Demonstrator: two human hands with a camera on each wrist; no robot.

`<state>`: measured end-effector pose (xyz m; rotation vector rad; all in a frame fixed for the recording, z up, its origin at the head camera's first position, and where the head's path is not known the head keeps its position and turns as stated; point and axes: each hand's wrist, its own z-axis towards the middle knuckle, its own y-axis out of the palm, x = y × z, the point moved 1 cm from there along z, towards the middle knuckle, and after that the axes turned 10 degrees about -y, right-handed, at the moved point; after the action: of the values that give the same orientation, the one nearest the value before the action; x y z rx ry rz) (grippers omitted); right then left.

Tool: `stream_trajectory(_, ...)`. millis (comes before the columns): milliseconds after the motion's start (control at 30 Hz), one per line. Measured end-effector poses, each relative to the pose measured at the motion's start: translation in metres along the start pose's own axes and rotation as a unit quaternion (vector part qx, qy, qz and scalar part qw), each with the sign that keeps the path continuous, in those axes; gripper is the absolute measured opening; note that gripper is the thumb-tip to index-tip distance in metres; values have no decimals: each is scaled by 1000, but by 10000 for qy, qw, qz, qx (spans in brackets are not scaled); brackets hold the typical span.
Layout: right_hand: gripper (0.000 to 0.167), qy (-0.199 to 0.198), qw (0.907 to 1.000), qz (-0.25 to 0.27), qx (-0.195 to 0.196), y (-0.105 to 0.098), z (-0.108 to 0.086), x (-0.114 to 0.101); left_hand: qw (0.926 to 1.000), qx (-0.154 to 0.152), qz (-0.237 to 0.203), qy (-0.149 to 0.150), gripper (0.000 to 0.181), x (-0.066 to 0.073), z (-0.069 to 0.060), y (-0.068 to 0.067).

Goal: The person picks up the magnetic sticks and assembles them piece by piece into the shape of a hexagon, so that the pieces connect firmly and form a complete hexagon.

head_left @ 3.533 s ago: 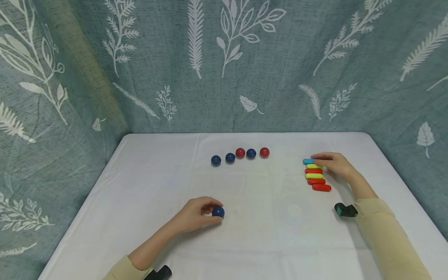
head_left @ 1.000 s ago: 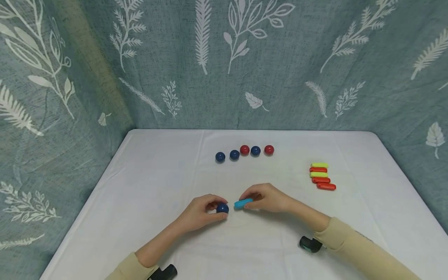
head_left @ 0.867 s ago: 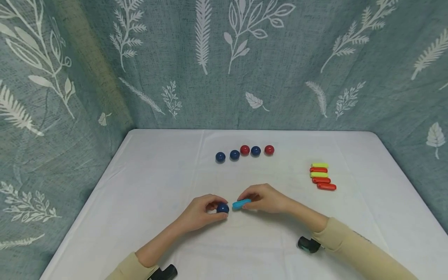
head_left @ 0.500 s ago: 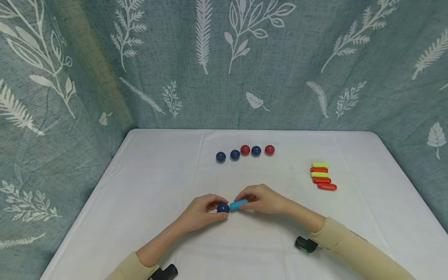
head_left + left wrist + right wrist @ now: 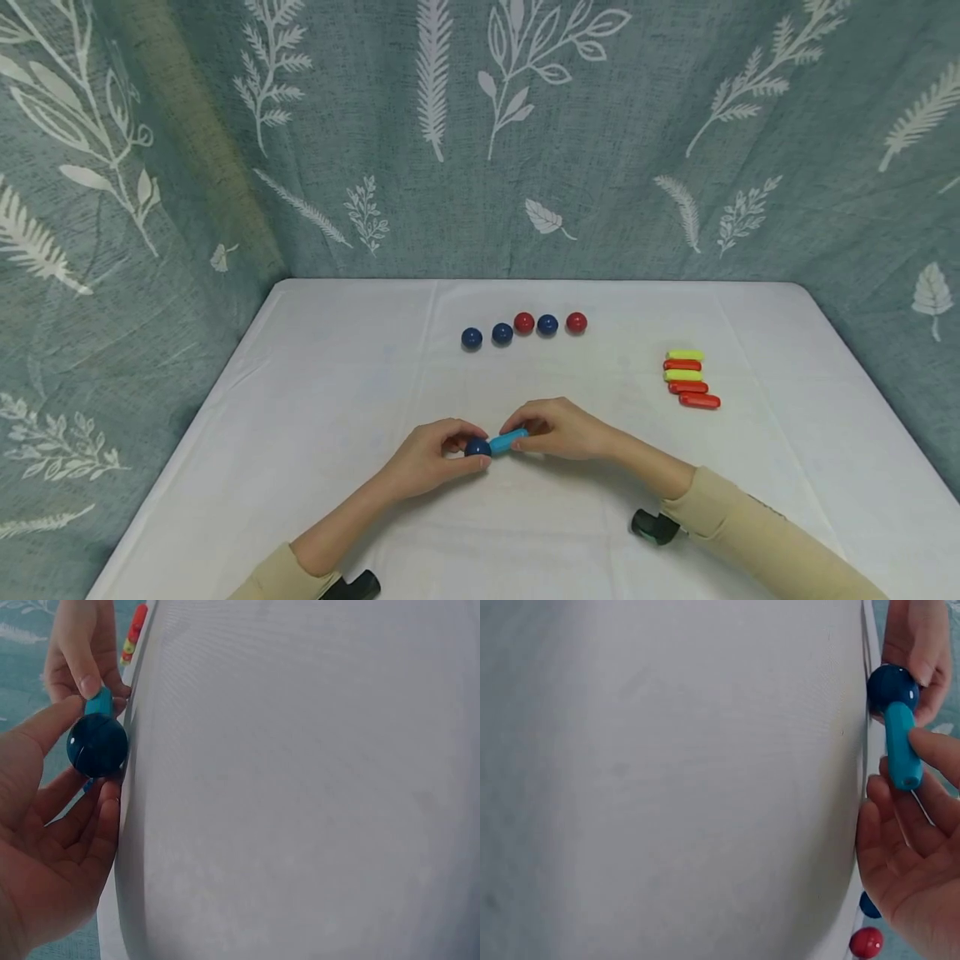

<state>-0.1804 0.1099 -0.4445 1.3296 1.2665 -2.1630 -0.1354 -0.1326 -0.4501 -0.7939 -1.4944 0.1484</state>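
Centre of the white cloth-covered table [image 5: 337, 400], nearer than the loose pieces: a glossy dark blue ball [image 5: 477, 447] and a light blue faceted rod [image 5: 509, 440], meeting end-on. Material hard to tell.

Left hand [image 5: 427, 457]: grasping the ball, thumb on the near side, fingers on the far side. This grip leaves the ball's right face uncovered, presumably so the rod can reach it; likely also checks rolling.

Right hand [image 5: 562, 430]: pinching the rod between thumb and fingers toward its right end. Left end projects past the fingertips and touches the ball. Holding it back there probably keeps the fingers out of the contact. Rod slants slightly, right end farther. Right wrist view shows a small hole or dimple in the rod's free end. Cannot tell whether rod and ball are joined or merely pressed together, nor whether they rest on the cloth.

Far side: loose row of red and blue balls [image 5: 524, 322], spaced unevenly. Far right: yellow-green and red rods [image 5: 683, 376] lying side by side. Sorted by shape, it seems, with each kind within easy reach.
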Motion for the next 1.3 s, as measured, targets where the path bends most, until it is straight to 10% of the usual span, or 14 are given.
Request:
stream_trajectory(367,21,573,9926,-544,927,-35,-2,1,9995,80,-167,-244,30,1,-1,1)
stream_trajectory(700,39,1987,9364,-78,2890,-91,-11,33,9992,16,-248,-314,29,1,-2,-1)
stream_trajectory(1000,53,2581,9194,58,2969,-110,-10,63,9991,-27,-232,-342,29,4,-1,1)
stream_trajectory(1300,56,2495,9320,-807,2502,-116,4,72,9990,-16,-251,-356,27,4,-1,0)
